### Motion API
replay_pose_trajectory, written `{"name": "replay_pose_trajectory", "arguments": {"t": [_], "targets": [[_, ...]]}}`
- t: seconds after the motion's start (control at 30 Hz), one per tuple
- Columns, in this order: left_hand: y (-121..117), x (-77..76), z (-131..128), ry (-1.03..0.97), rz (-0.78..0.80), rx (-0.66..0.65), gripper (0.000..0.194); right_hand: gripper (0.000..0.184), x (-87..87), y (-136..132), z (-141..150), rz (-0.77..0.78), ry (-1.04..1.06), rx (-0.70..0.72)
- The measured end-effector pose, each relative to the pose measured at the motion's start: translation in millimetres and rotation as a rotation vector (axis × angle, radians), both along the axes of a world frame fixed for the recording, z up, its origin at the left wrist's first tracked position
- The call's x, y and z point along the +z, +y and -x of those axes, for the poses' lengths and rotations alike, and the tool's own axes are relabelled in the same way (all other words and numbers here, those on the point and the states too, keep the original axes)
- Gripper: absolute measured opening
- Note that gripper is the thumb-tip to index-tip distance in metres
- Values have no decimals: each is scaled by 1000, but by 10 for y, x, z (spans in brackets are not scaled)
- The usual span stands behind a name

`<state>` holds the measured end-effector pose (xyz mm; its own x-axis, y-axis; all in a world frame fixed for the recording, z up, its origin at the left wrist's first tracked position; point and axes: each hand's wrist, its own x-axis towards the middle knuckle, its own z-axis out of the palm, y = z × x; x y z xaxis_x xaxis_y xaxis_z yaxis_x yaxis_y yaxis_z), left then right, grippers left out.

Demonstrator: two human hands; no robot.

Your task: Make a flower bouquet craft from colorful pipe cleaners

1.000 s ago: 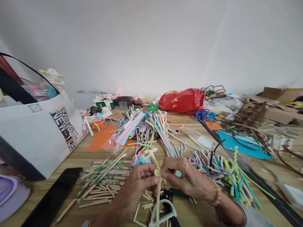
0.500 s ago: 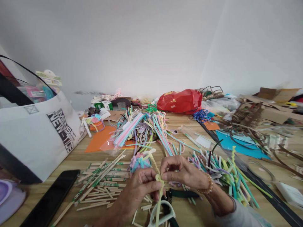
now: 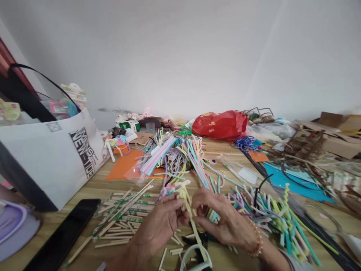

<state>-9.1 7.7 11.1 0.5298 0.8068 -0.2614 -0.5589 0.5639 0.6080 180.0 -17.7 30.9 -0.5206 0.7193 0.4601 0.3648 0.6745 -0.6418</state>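
Note:
Between the thumb and fingers of my left hand (image 3: 166, 220) is a pale yellow pipe cleaner (image 3: 194, 227), looped and twisted at the top. Its straight tail hangs down toward me, over a pale ring-shaped handle (image 3: 209, 259). Close on the right of the loops is my right hand (image 3: 222, 218), its thumb and index finger curved and apart, with nothing visible between them. Just behind my left fingers, a pink and blue fuzzy piece (image 3: 169, 189) is partly hidden. Dark-handled pliers or cutters lie beneath my hands, mostly covered.
Wooden sticks (image 3: 121, 226) and a black phone (image 3: 64, 233) lie to the left, beside a white tote bag (image 3: 53, 158). Pipe cleaners (image 3: 172, 154) are heaped ahead, with another pile (image 3: 270, 210) at right. A red bag (image 3: 220, 126) sits against the wall.
My right fingers have let go of the yellow pipe cleaner and drawn apart to the right. My left hand has turned palm-up more, still gripping it. The view has shifted slightly left.

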Motion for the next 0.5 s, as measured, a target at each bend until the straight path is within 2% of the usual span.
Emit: {"name": "replay_pose_trajectory", "arguments": {"t": [0.23,0.37,0.5], "targets": [[51,-47,-10,-85,37,24,20,30,-7,12,6,-95,-127,33],[42,-44,-17,-94,53,32,17,28,-28,15,-1,-87,-153,26],[22,-64,-35,-96,52,31,21,23,-20,17,-1,-30,-59,53]]}}
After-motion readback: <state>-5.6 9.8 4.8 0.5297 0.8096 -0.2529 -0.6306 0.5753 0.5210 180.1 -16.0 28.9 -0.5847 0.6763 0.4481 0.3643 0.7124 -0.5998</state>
